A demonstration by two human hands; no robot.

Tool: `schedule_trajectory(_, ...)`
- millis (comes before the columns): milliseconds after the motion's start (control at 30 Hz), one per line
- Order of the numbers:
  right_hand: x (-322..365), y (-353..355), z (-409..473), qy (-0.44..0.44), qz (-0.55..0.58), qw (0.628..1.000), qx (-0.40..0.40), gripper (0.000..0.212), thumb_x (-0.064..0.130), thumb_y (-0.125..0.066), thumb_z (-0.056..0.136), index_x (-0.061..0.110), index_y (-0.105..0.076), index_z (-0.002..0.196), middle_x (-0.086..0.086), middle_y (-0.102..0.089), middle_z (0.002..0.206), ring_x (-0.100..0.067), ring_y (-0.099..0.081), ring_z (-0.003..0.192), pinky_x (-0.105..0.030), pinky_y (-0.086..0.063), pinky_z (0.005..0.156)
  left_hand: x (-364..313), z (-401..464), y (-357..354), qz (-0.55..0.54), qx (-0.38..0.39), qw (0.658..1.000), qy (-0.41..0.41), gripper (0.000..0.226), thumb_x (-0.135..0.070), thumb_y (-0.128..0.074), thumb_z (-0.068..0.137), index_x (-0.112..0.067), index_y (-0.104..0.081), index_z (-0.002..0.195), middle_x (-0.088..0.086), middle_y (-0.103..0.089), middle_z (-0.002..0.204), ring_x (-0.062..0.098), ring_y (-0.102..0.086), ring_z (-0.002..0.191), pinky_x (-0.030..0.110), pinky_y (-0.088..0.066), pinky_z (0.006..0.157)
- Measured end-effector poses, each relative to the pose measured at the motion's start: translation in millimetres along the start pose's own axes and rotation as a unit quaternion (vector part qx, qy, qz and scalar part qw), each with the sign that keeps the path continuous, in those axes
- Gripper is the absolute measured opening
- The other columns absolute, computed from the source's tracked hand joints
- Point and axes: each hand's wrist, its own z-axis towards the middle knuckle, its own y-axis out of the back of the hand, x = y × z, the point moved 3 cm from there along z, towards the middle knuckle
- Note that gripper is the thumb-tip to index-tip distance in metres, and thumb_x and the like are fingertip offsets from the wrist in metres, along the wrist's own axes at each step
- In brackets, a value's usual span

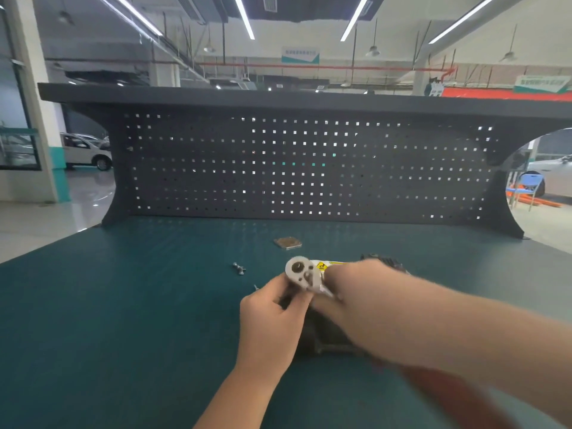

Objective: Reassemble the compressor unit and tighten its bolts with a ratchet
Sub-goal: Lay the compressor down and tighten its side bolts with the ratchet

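Observation:
A silver compressor unit (pixel 305 275) with a yellow warning label lies on the green bench top, its round end plate facing me. My left hand (pixel 272 317) pinches the lower edge of that end plate with curled fingers. My right hand (pixel 349 280) reaches across and wraps over the compressor body; its fingers are blurred and partly hidden. A dark part of the unit (pixel 325 339) shows under my right forearm. Loose bolts (pixel 240 269) lie on the bench to the left of the unit. No ratchet is visible.
A small square brownish plate (pixel 288 243) lies behind the compressor. A black pegboard back panel (pixel 294 168) with a shelf above closes the far side of the green bench (pixel 123 305). Parked cars stand in the hall beyond.

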Motion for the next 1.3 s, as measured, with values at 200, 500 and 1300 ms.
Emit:
schedule_trajectory(200, 7.1, -15.8, -4.9, -0.119, 0.275, 0.953, 0.039, 0.038, 0.035, -0.038, 0.101, 0.016, -0.043, 0.069, 0.004, -0.050, 0.045, -0.004, -0.046, 0.032, -0.017, -0.038, 0.034, 0.6, 1.3, 2.2, 0.007, 0.027, 1.000, -0.003, 0.021, -0.019, -0.064, 0.084, -0.037, -0.075, 0.083, -0.012, -0.070, 0.067, 0.004, -0.050, 0.060, 0.021, -0.043, 0.057)
schedule_trajectory(500, -23.2, -18.4, -14.2, -0.180, 0.351, 0.919, 0.017, 0.038, 0.041, -0.050, 0.096, 0.017, -0.048, 0.066, 0.009, -0.035, 0.033, -0.014, -0.034, 0.031, -0.019, -0.032, 0.035, 1.2, 3.0, 2.2, 0.093, 0.036, 0.994, -0.053, 0.040, -0.022, -0.076, 0.083, -0.058, -0.066, 0.095, -0.023, -0.073, 0.089, 0.000, -0.068, 0.087, 0.018, -0.053, 0.079)
schedule_trajectory(1300, -21.8, -23.7, -19.1, -0.161, 0.437, 0.884, 0.039, 0.038, 0.040, -0.050, 0.095, 0.024, -0.043, 0.062, 0.006, -0.031, 0.043, -0.015, -0.026, 0.035, -0.018, -0.027, 0.036, -0.1, 0.0, 4.0, 0.120, 0.002, 0.989, -0.083, 0.036, -0.030, -0.068, 0.078, -0.049, -0.058, 0.107, -0.030, -0.068, 0.094, -0.004, -0.066, 0.085, 0.008, -0.049, 0.074)
